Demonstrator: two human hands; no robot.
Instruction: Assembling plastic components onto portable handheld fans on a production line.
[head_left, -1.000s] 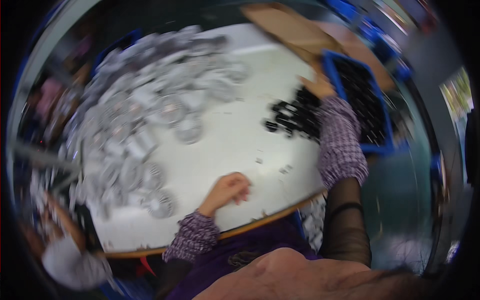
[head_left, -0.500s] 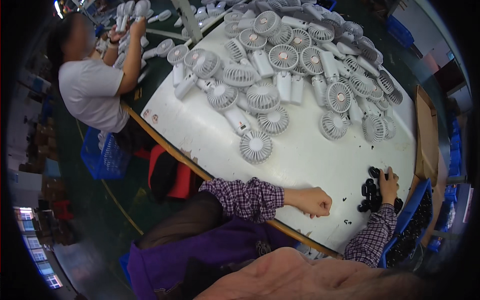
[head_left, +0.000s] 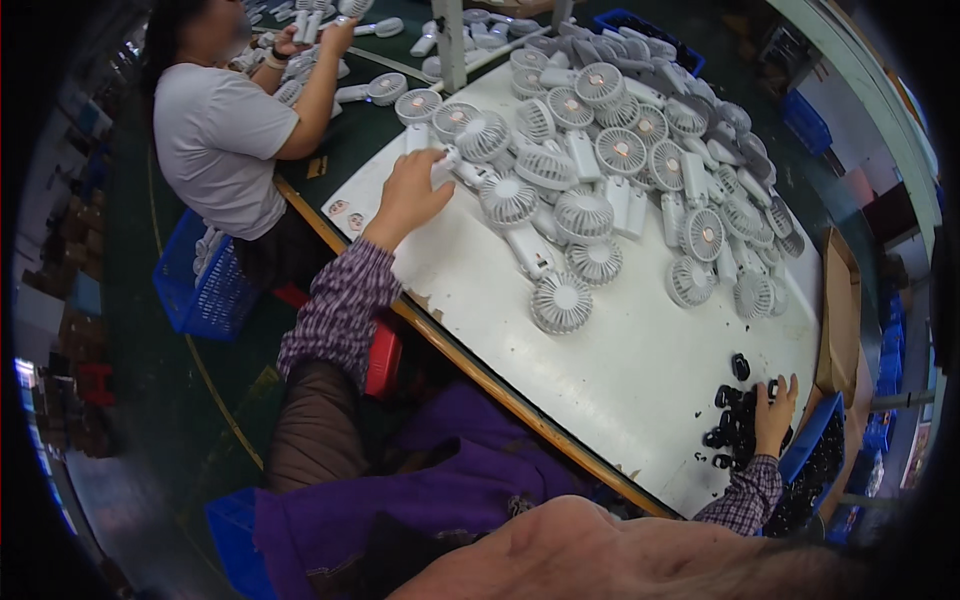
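My left hand (head_left: 408, 198) reaches over the left side of the white table (head_left: 480, 310), its thumb and fingers around the handle end of a white handheld fan (head_left: 474, 172). That fan lies at the near left edge of a large heap of similar fans (head_left: 583, 215) with round grilles. At the right, my right hand (head_left: 774, 418) rests among small black plastic parts (head_left: 737, 415), fingers spread and stretched out. One black part shows between its fingers; whether it is gripped is not clear.
Beside my right forearm stands a blue bin (head_left: 812, 440) of small black pieces, with an open cardboard box (head_left: 838, 310) behind it. A metal post (head_left: 449, 45) rises at the table's far left corner. Left of the table, a co-worker (head_left: 225, 140) handles fans near a blue basket (head_left: 205, 290).
My left hand has gone from the table's front middle, where it was curled, far left to a fan handle. My right hand stays at the black parts. The view has shifted.
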